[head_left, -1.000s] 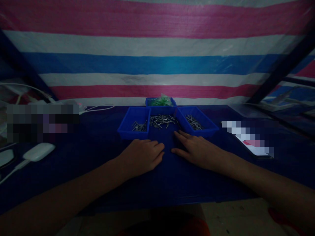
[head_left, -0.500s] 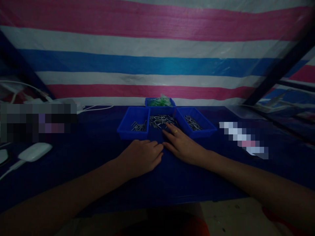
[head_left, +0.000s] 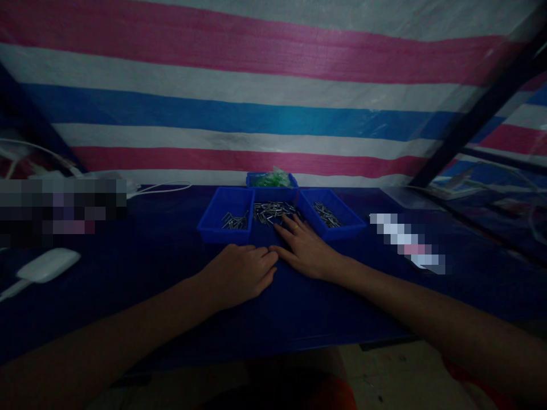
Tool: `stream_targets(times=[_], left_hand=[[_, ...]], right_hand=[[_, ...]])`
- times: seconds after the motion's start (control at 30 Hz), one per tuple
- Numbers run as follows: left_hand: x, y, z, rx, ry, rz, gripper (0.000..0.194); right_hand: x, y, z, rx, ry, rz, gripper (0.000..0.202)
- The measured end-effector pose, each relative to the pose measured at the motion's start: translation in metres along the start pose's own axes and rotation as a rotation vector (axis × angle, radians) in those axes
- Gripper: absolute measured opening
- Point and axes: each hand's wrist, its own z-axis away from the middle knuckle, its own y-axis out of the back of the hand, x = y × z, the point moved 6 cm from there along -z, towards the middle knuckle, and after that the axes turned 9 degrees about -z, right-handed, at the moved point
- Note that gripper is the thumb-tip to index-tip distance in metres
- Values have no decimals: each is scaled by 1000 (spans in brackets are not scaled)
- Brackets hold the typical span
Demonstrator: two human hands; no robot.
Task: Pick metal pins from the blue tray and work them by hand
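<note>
On the dark blue tabletop, a loose pile of short shiny metal rods [head_left: 273,210] lies between two blue trays. Some look bent like hex keys. My right hand [head_left: 310,250] rests palm down, its fingers spread and their tips at the pile's near edge. A ring is on one finger. My left hand [head_left: 243,272] is closed in front of the left tray [head_left: 224,234], fingers curled under; whatever they may hold is hidden. My right thumb reaches to the left hand's knuckles, apparently touching. Similar metal pieces lie in the left tray and the right tray [head_left: 347,230].
Behind the pile stands a third blue tray [head_left: 251,181] holding green items in clear plastic. A white charger-like block [head_left: 49,265] with a cable lies at left. A blurred-out flat object [head_left: 405,242] is at right. A striped sheet [head_left: 273,114] closes off the back.
The camera view has turned slightly, shifting the scene left. My right thumb has moved a little left, closer over the left hand. The trays and pile look the same.
</note>
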Motion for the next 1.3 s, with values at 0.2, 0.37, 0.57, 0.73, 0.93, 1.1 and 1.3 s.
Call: stream_targets(times=[0.2,0.37,0.57,0.73,0.93,1.1,1.3], left_hand=[[-1,-1,0,-5,2,1,19],[0,0,-1,-9,2,-3,18],[-1,2,-1,-34,10,2,16],[-2,1,0,-36,29,17,15],[-7,0,-1,-54,97,-10,15],[-10,-1,-1,-67,132,-2,15],[-5,1,-1,-52,87,26,17]], right_hand=[[-1,2,0,4,-2,-4,67],[-5,6,5,47,26,8,65],[-13,14,19,25,97,24,60],[-22,21,25,-19,224,-14,49],[-12,25,18,6,216,26,29],[-16,23,20,-45,217,23,27],[-30,24,25,-123,285,-81,20]])
